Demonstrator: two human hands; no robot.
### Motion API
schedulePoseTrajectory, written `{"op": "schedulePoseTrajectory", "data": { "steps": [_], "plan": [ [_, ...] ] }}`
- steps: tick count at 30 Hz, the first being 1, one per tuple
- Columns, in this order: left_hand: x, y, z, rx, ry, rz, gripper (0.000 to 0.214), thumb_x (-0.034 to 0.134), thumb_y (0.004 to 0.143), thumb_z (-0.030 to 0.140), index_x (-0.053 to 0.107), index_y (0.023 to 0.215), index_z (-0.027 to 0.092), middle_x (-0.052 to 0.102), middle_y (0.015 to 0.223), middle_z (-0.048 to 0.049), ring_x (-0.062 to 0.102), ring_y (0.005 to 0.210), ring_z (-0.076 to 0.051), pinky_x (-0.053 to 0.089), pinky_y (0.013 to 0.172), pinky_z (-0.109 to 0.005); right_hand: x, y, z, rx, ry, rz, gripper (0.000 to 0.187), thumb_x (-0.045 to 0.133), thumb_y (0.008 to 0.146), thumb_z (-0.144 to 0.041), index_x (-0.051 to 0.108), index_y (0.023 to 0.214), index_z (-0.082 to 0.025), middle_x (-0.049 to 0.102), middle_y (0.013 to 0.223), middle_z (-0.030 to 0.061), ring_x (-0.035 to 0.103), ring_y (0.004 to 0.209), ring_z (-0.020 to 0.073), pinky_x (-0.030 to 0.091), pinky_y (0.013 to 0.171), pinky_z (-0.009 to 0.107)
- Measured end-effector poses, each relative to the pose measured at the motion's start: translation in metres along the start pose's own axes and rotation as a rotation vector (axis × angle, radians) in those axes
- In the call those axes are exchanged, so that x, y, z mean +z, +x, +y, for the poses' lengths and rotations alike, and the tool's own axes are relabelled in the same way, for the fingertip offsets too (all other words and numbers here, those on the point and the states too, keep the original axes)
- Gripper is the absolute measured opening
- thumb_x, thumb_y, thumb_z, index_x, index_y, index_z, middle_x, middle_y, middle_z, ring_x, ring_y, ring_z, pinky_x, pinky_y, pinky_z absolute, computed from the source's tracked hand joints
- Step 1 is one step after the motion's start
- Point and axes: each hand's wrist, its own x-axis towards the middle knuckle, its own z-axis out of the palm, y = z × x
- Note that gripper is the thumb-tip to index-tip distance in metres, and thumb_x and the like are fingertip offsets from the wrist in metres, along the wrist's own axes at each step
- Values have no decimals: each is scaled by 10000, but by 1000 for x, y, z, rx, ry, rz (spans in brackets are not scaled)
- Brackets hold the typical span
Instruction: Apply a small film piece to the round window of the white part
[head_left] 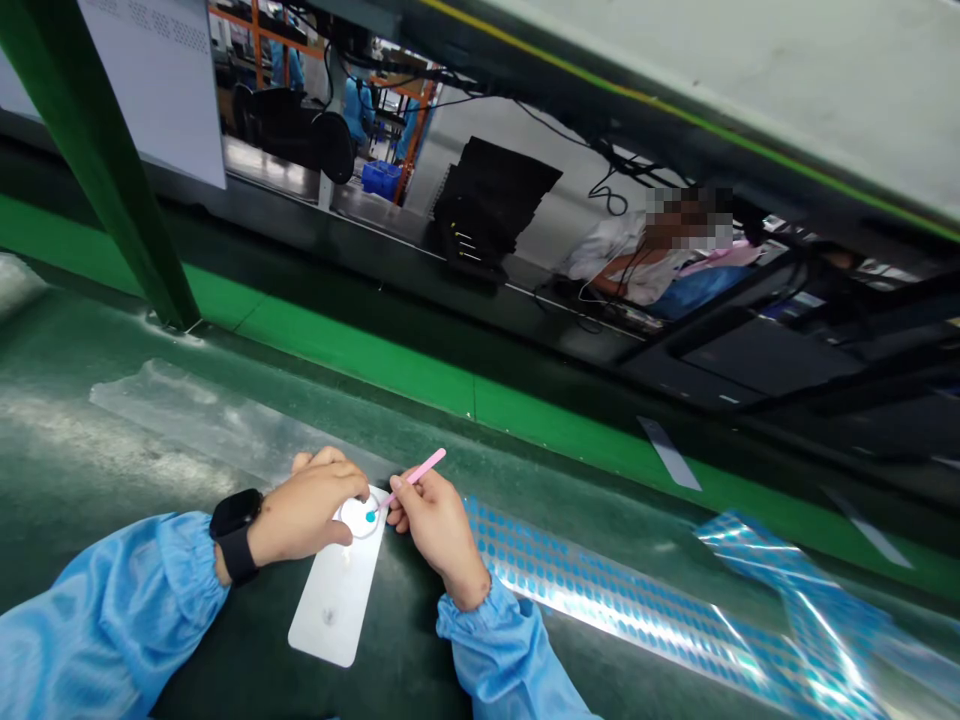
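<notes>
The right hand [439, 530] pinches pink tweezers [416, 475] low and close, steadying their tip at a teal dot [370, 516] inside a ring on a white plate [337, 600]. The left hand [304, 508], fingers curled, pins the plate to the green tabletop [90, 530], beside a sheet of teal dots [600, 610].

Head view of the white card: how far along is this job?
Done: a round white piece already sits on the white card under the left hand. In hand: the right hand holds pink tweezers with a teal dot at the round piece. Still left: a shiny sheet carrying many blue dots.
</notes>
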Motion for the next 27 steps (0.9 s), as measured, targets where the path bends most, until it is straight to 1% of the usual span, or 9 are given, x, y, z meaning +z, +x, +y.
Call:
{"op": "schedulePoseTrajectory", "data": {
  "steps": [11, 15, 27],
  "plan": [
    [1, 0, -1, 25, 25, 10, 254, 672, 694, 158, 604, 929, 226, 628, 1032, 16, 452, 1043, -228, 273, 817, -343, 0, 1, -2, 2, 44, 8, 303, 596, 711, -476, 534, 697, -180, 584, 501, -12, 561, 418, 125, 439, 388, 213],
    [0, -1, -1, 11, 16, 0, 284, 681, 681, 135, 599, 934, 233, 625, 1035, 30, 451, 1056, -224, 267, 830, -343, 1, 0, -3, 7, 46, -7, 301, 598, 709, -476, 531, 695, -182, 579, 498, -14, 558, 417, 124, 435, 387, 213],
    [-2, 0, 2, -7, 5, -10, 285, 687, 673, 115, 607, 922, 227, 631, 1052, 18, 449, 1060, -234, 264, 831, -359, 1, 0, -3, 8, 5, 2, 279, 590, 728, -458, 537, 709, -185, 586, 503, -10, 567, 430, 139, 443, 401, 228]
  ]
}}
